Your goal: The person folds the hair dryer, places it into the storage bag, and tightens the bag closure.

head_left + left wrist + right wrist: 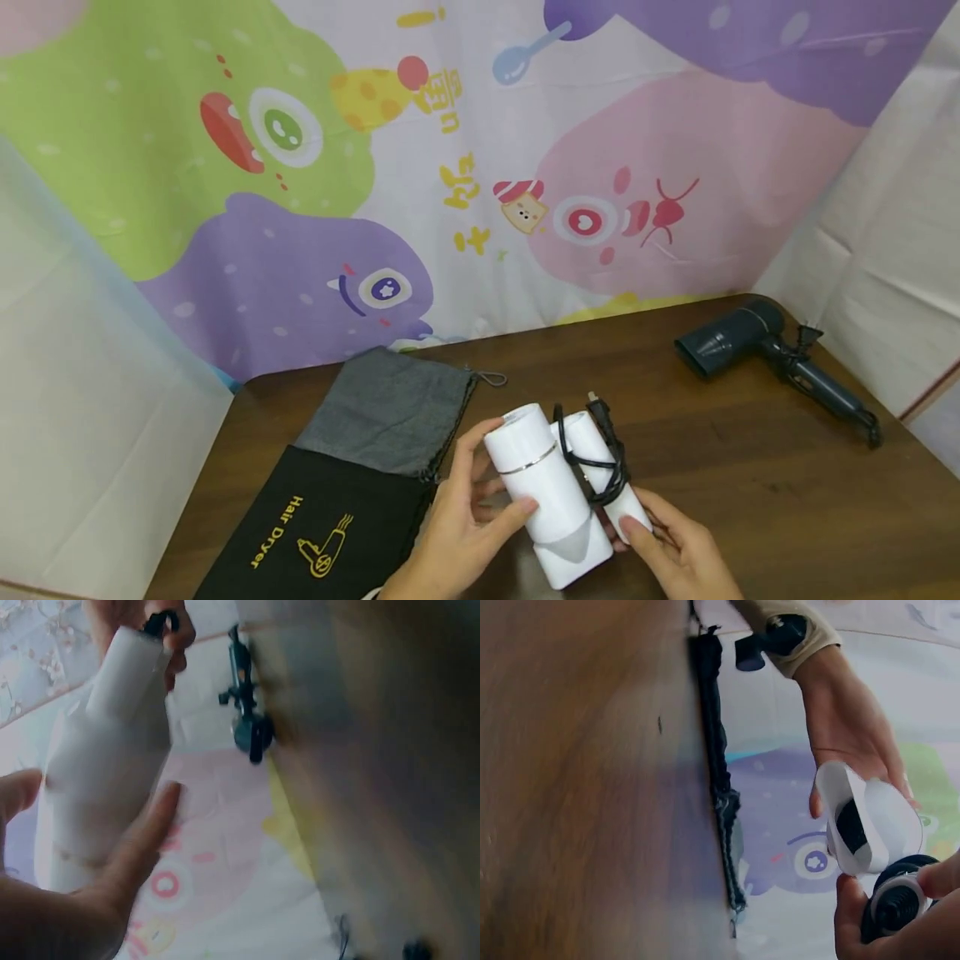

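Note:
A white folding hair dryer (551, 500) is held up over the table between both hands, its handle (592, 454) folded alongside the barrel. My left hand (457, 521) grips the barrel, thumb on the near side and fingers around the far side. With thumb and fingers, my right hand (678, 537) pinches the lower end of the handle. A black power cord (611, 479) is wound around that handle, its plug sticking up. In the right wrist view, the dryer's white end (885, 817) shows a dark opening.
On the brown wooden table (720, 492), a dark hair dryer (731, 337) lies at the back right. A grey pouch (397, 408) and a black pouch (352, 508) printed "Hair Dryer" lie at the left. A cartoon-patterned cloth (480, 292) hangs behind.

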Demonstrator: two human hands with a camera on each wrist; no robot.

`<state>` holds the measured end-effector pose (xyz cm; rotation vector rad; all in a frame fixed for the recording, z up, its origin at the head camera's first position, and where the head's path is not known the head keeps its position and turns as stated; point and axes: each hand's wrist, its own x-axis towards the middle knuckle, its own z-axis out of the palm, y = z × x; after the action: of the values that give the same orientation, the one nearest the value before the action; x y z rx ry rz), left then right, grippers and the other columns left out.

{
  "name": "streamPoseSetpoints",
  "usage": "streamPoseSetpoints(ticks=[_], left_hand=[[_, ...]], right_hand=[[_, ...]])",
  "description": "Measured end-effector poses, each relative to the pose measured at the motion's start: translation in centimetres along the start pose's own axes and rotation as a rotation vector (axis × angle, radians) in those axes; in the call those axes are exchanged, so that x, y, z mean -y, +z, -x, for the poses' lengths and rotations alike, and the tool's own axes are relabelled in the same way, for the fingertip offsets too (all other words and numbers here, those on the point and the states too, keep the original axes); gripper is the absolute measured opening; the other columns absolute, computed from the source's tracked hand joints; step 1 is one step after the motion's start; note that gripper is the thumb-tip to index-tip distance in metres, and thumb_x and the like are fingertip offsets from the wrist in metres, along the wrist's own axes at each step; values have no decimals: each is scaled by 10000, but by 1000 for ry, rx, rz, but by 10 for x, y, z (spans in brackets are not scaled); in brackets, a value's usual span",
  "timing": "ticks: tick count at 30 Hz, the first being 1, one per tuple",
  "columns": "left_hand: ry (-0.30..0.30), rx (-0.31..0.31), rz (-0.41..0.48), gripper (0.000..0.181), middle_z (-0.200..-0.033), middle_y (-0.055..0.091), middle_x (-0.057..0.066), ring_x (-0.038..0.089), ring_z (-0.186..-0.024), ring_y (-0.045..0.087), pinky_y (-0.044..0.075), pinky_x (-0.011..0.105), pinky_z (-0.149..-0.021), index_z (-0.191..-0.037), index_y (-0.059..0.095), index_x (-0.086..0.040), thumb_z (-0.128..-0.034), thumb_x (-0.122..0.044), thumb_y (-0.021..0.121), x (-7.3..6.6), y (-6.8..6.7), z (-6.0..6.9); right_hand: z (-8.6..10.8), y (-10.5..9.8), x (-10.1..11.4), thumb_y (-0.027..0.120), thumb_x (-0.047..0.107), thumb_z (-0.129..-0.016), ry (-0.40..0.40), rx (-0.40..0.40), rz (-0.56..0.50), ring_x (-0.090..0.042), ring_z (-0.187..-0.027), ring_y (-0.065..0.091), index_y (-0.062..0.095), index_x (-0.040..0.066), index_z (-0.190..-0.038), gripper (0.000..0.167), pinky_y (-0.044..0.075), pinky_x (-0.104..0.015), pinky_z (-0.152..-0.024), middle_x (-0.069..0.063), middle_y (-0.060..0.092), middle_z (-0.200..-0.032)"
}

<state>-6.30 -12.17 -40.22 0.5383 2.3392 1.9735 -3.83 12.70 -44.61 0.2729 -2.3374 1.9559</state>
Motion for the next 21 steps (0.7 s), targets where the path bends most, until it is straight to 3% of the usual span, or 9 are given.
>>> streamPoseSetpoints(ticks=[5, 12, 15, 21], left_hand=[[-14, 26, -188, 794, -1483, 436, 22, 280, -1281, 525, 561, 344, -837, -1559, 169, -362, -963, -270, 684, 3, -15, 6], [-59, -42, -239, 589, -1464, 423, -81, 170, -1249, 507, 535, 340, -891, -1464, 376, -351, -968, -256, 678, 0, -37, 19], [-60, -65, -317, 547, -1424, 451, -111, 124, -1207, 511, 534, 334, -886, -1445, 413, -335, -969, -276, 676, -1, -43, 25], [-39, -160, -650, 340, -1228, 596, -74, 129, -1063, 594, 560, 317, -794, -1267, 602, -210, -947, -259, 706, 10, -52, 42]], right_hand=[[-2, -3, -4, 586, -28, -970, -13, -1, 1, -102, -788, 678, 581, -120, -1261, 305, 582, -295, -680, -170, 698, -990], [-5, -7, -1, 597, 11, -979, 58, -21, 17, -116, -792, 679, 587, -99, -1272, 313, 577, -284, -695, -180, 683, -1021], [-6, -8, -1, 594, 41, -990, 70, -11, 29, -114, -809, 678, 583, -88, -1285, 321, 575, -280, -702, -170, 685, -1032], [-6, -3, -3, 584, 17, -990, 68, -6, 18, -98, -819, 676, 573, -116, -1285, 324, 576, -270, -700, -182, 681, -1037]])
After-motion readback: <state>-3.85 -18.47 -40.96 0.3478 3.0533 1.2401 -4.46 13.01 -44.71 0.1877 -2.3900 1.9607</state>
